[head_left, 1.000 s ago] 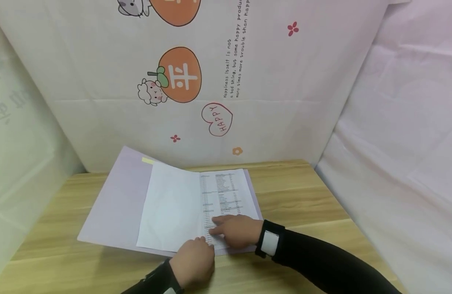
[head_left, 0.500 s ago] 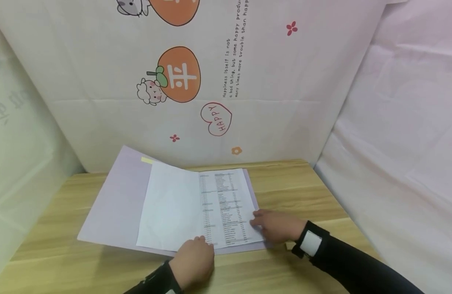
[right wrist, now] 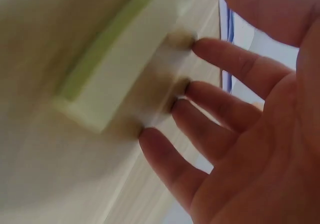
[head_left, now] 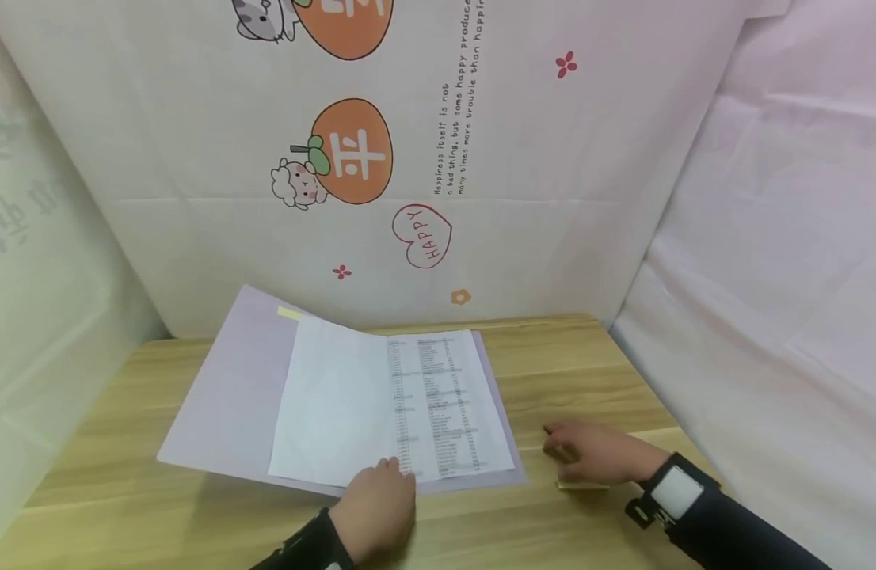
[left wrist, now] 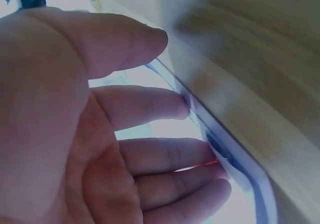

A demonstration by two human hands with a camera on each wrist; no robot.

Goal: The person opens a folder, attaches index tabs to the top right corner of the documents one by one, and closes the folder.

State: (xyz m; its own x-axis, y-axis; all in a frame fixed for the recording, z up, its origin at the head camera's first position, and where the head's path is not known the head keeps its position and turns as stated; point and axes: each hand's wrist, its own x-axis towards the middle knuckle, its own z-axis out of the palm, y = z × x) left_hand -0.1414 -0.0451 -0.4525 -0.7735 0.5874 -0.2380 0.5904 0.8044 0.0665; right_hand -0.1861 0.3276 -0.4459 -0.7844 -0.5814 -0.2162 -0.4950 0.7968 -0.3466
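Observation:
A lavender folder (head_left: 213, 404) lies open on the wooden table, its left cover slightly raised. Inside are white sheets: a blank one (head_left: 331, 404) on the left and a printed list (head_left: 448, 419) on the right. My left hand (head_left: 377, 503) rests at the folder's near edge by the fold; in the left wrist view its fingers lie over the paper, thumb apart. Right of the folder, my right hand (head_left: 595, 453) is over a small pale yellow pad (head_left: 583, 485). The right wrist view shows spread fingers with fingertips (right wrist: 150, 139) beside the pad, not around it.
A yellow tab (head_left: 289, 313) sticks near the top of the left cover. Behind the wooden table (head_left: 552, 372) hangs a white printed cloth (head_left: 516, 198), and more cloth (head_left: 787, 317) bounds the right side.
My right hand has moved right, from pointing on the printed list, past the folder's right edge, to the small yellow pad. My left hand has stayed in place.

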